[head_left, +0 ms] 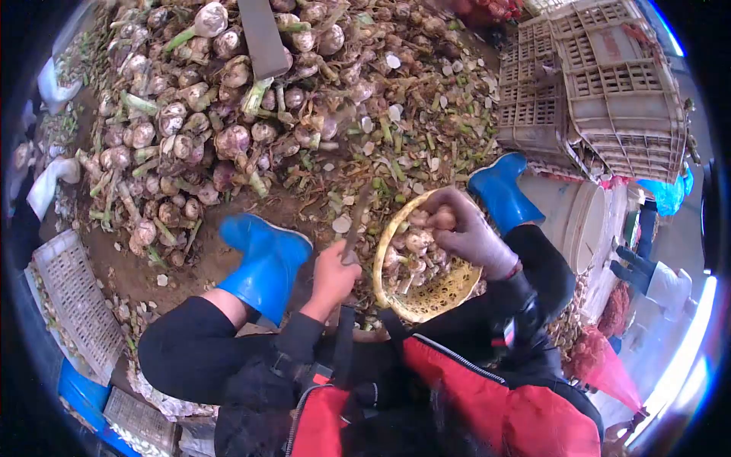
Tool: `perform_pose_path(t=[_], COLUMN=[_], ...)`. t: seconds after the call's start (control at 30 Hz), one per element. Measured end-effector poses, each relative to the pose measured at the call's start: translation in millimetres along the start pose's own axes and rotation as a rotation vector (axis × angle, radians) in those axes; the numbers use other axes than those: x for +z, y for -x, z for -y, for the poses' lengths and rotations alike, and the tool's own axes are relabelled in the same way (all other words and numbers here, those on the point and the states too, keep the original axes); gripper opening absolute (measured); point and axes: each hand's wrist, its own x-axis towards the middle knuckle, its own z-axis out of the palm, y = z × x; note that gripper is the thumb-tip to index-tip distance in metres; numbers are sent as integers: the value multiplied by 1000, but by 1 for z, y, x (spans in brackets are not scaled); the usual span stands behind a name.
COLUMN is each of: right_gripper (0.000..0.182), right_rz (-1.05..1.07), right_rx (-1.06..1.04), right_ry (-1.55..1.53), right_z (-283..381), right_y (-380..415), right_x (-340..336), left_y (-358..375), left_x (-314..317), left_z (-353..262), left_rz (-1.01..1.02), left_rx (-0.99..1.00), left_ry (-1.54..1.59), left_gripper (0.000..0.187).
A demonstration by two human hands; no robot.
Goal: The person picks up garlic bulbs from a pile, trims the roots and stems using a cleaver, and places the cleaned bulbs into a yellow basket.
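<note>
My left hand (335,276) is bare and closed round the handle of a knife (358,221), whose narrow blade points up and away from me. Over the yellow basket (382,263), my right hand (480,240) wears a greyish glove, with its fingers curled round a garlic bulb (442,218). Several trimmed garlic bulbs (411,263) lie in the basket between my legs. In front, a large heap of garlic with stalks (183,137) covers the ground.
Blue boots (266,266) stand either side of the basket. Stacked plastic crates (586,91) rise at the upper right; another crate (80,305) is at the left. A grey bar (263,38) lies over the heap. Another person's legs (636,266) show at the far right.
</note>
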Motion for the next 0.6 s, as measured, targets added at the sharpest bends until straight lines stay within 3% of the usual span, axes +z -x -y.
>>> perform_pose_path(t=[0.03,0.07,0.1,0.17,0.23,0.33,0.4,0.43,0.5,0.57,0.6], right_gripper=[36,39,42,47,47,48,50,50,45,49,49], right_rz=[105,89,72,-31,-152,-318,-287,-279,172,118,178], right_rx=[-22,-43,-69,-296,-498,-505,-4,-8,231,-5,43], right_ry=[689,712,737,720,801,986,1055,1053,1001,550,331], right_z=[-7,-11,-15,-25,-28,-35,-32,-36,-72,-112,-98], right_y=[-5,-13,-26,-87,-151,-218,-231,-229,-216,-174,-148], right_x=[-14,-12,-7,15,41,76,89,91,89,87,85], left_y=[3,3,0,-5,-7,-14,-15,-15,-20,-26,-28], left_x=[0,-2,-2,-7,-11,-18,-21,-22,-24,-29,-33], left_z=[-5,-15,-18,-23,-32,-28,-31,-33,-30,-29,-28], left_rz=[-18,-115,-113,-156,-190,-273,-308,-332,-318,-310,-334], left_rx=[-69,99,101,-24,-4,-6,-14,-18,-16,-9,31], left_ry=[112,146,149,342,464,576,604,636,612,595,348], left_gripper=[18,18,18,18,17,14,12,10,10,10,11])
